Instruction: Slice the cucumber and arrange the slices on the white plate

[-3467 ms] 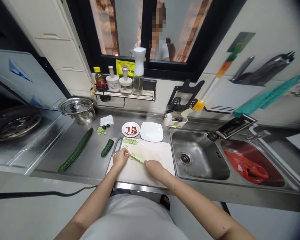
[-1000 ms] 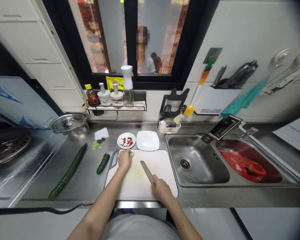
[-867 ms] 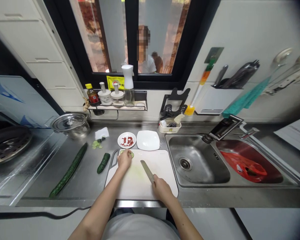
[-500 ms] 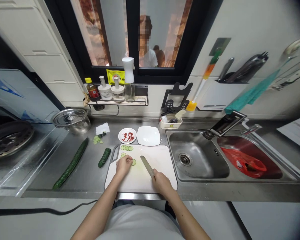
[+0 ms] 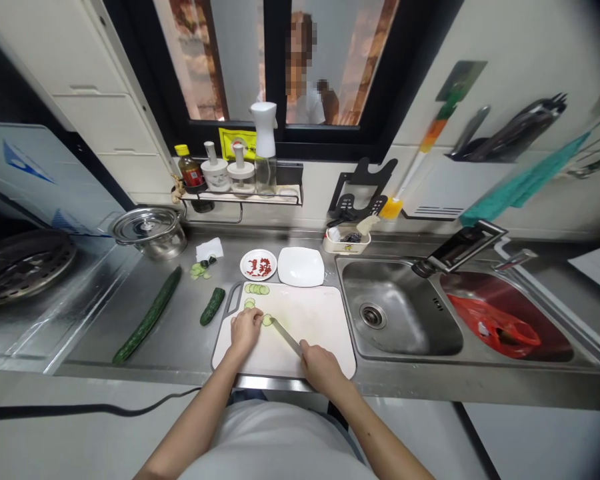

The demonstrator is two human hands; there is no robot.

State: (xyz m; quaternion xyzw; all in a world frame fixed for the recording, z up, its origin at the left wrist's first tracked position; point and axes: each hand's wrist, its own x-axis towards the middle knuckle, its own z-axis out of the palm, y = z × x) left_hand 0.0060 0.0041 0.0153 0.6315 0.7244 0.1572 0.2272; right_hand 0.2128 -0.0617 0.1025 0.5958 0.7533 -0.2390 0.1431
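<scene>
On the white cutting board (image 5: 310, 313), my left hand (image 5: 245, 331) has its fingers bent together, fingertips at the left edge of a pale cucumber slice (image 5: 267, 321). My right hand (image 5: 323, 368) is closed around the handle of a knife (image 5: 287, 337). The blade points away to the left, and its tip meets the slice. Just beyond my left fingers are more slices (image 5: 249, 303), partly hidden. A row of overlapping cucumber slices (image 5: 257, 289) lies at the board's far left. Beside the board are a short cucumber piece (image 5: 213, 307) and a long cucumber (image 5: 147, 320).
Behind the board stand a plate of chopped red pieces (image 5: 250, 255) and a white plate (image 5: 301, 267). The sink (image 5: 395, 340) adjoins the right side. Far left is a lidded pot (image 5: 163, 240), near green scraps (image 5: 199, 271). A seasoning shelf (image 5: 240, 197) hangs below the window.
The knife has swung left, bringing its tip from clear of the slice onto it. My left hand stays beside the same slice. The view has shifted slightly.
</scene>
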